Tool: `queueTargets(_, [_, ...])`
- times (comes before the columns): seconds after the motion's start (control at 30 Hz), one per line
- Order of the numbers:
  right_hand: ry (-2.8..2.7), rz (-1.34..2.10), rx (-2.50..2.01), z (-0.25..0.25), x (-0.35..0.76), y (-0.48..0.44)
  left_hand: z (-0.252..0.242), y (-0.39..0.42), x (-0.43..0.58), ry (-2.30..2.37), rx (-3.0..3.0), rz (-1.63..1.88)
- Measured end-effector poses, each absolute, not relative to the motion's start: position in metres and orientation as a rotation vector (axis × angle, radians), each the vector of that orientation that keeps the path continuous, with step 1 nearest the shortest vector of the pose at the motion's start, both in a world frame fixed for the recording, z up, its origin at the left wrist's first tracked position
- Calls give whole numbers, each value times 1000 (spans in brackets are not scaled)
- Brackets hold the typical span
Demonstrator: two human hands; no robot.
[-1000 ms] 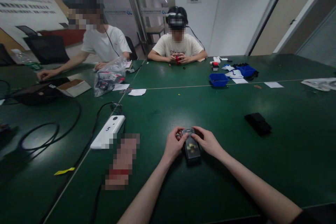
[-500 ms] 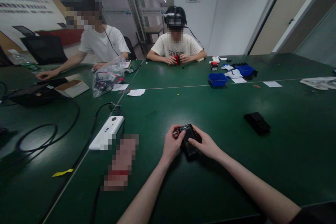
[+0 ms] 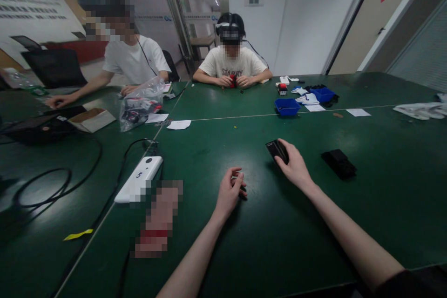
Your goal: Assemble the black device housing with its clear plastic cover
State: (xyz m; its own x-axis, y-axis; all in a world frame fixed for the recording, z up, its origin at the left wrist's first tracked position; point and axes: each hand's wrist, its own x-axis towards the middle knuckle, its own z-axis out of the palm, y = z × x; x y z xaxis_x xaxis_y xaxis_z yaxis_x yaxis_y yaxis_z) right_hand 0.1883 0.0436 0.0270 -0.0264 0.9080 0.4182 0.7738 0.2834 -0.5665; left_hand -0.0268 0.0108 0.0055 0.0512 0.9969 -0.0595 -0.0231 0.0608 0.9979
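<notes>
My right hand grips a dark, flat, box-like object by its right side, thumb in front, just above the green table. To the left, my left hand is over the table with its fingers loosely curled and apart, holding nothing. A folded black item lies on the table to the right of my right hand.
A white power bank-like box marked 5 and a blurred pinkish item lie left. Farther back are a plastic bag, an open carton and a blue tray. Two people sit across the table.
My left hand has let go of the dark box-like object. My right hand has carried it away to the right and farther forward.
</notes>
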Motion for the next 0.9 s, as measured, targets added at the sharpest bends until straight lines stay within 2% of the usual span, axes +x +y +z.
queueTargets(0.13, [-1936,-311,-1812,28,234,65,2,11,-28,1172,1222,1115])
queueTargets(0.23, [-1978,-500,-1936,17,257,74,1,12,-29,1174,1232,1098])
queueTargets(0.7, [-2015,-560,-2041,-9,281,91,-3,13,-32,1157,1267,1037])
queueTargets(0.9, [-2044,-599,-1987,3,277,76,-1,12,-31,1164,1263,1056])
